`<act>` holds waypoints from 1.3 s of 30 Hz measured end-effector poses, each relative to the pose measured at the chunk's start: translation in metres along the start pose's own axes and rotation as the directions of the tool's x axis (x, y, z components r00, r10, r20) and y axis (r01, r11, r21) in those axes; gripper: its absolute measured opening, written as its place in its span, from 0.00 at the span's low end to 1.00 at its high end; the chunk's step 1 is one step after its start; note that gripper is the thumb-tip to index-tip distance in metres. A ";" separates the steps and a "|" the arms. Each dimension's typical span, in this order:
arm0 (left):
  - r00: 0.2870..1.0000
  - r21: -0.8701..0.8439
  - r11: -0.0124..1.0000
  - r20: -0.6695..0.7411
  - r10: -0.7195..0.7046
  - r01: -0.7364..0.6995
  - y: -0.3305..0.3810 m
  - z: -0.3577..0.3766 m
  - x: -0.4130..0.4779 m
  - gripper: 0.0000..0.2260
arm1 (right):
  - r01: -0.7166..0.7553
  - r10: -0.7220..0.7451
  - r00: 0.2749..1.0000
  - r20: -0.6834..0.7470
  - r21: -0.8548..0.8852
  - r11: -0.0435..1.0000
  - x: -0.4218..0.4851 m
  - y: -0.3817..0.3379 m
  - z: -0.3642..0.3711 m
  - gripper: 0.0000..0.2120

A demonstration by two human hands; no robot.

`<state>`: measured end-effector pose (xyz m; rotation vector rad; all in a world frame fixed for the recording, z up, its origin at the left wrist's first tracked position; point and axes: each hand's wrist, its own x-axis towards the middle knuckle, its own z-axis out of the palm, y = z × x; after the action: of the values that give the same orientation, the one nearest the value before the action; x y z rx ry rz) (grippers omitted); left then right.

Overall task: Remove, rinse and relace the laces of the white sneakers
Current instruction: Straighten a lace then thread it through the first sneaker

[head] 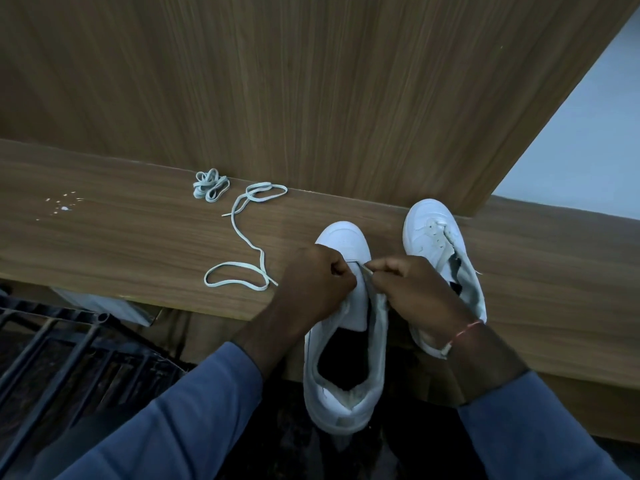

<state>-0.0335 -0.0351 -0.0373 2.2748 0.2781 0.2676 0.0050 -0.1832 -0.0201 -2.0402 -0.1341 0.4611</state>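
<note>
A white near sneaker (343,237) and white far sneaker (427,220) on a brown, streaky wood-grain bench (104,233) dotted with white specks (64,205). The loose lace (238,233) and bundled lace (210,186) show pale blue-white. The left sleeve (180,420) and right sleeve (526,427) are slate blue; the wrist thread (465,330) is red-orange; the metal rack (52,341) black.

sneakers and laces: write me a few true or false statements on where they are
1. Both the left hand and the right hand hold the nearer sneaker. True.
2. Both laces are bundled up. False: one is a bundled lace, the other a loose lace stretched along the wooden ledge.
3. The laces lie right of the sneakers. False: they lie to the left.
4. The farther sneaker stands upright, toe pointing away. True.
</note>
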 end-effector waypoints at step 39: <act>0.997 0.092 0.994 0.062 0.053 -0.059 -0.010 0.008 -0.007 0.10 | 0.078 -0.031 0.987 -0.160 0.293 0.953 0.020 -0.022 -0.003 0.06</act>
<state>-0.0388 -0.0364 -0.0506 2.3820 0.1996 0.2191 0.0265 -0.1693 -0.0053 -1.7615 -0.0249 0.2695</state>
